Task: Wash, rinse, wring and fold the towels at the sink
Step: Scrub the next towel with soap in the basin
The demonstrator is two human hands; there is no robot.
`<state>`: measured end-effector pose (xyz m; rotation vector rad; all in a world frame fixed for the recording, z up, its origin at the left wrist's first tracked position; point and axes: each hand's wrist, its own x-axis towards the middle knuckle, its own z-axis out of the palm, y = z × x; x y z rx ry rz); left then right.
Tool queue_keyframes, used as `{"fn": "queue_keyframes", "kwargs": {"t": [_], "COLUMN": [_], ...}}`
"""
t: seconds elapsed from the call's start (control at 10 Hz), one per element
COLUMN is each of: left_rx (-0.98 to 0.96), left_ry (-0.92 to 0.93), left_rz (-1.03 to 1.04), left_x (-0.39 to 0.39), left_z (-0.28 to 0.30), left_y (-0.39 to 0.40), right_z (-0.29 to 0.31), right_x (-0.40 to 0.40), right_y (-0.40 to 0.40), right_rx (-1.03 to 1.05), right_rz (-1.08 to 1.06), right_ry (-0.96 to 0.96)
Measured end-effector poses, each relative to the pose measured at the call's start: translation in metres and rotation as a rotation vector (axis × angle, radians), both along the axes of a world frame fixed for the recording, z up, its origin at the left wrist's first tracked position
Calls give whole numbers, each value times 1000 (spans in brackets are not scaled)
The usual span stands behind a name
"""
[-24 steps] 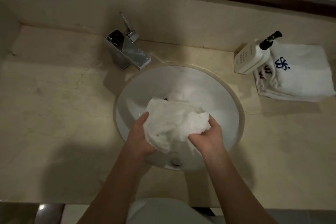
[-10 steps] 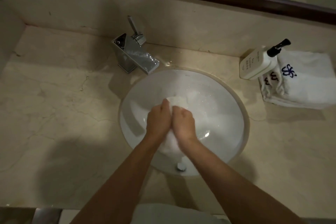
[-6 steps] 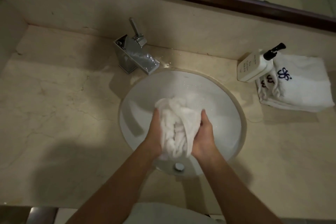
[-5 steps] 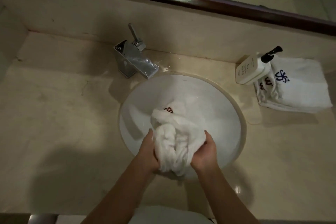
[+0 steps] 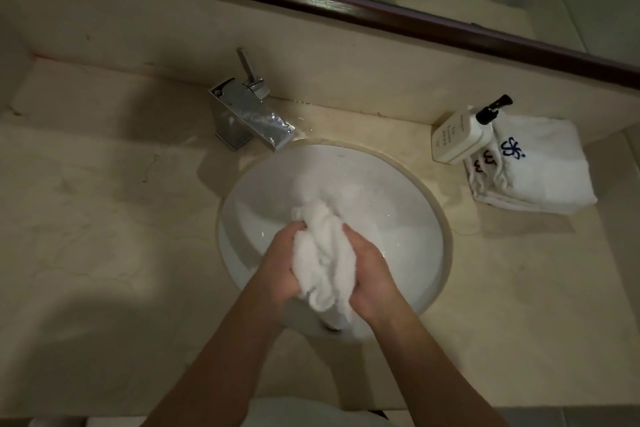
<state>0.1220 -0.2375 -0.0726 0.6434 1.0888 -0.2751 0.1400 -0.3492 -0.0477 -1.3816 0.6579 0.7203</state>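
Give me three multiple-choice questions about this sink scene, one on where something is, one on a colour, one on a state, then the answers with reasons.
1. Where does the soap bottle stand?
A. left of the faucet
B. beside the folded towels
C. in the basin

2. What colour is its pump?
A. black
B. white
C. red

3. How is the towel held?
A. spread flat
B. draped on the faucet
C. bunched between both hands

Answers:
1 B, it touches the folded towels right of the basin.
2 A, the pump head is dark black.
3 C, left hand and right hand squeeze it.
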Motion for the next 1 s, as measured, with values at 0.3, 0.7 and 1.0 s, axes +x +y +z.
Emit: {"fn": "queue_keyframes", "kwargs": {"t": [0.3,0.7,1.0], "left_rx": [615,723,768], "left_ry": [-3,0,68], "left_rz": [-159,-434,-323], "left_x": [6,9,23], "left_z": [-10,-12,-16], "left_y": [-2,-18,-22], "right_z": [-7,-17,-25], "right_x": [8,3,11], "right_y": [22,5,-2], "right_rx": [-287,-247,-249], "right_rz": [476,405,424], "right_ry": [-130,-197,-295]}}
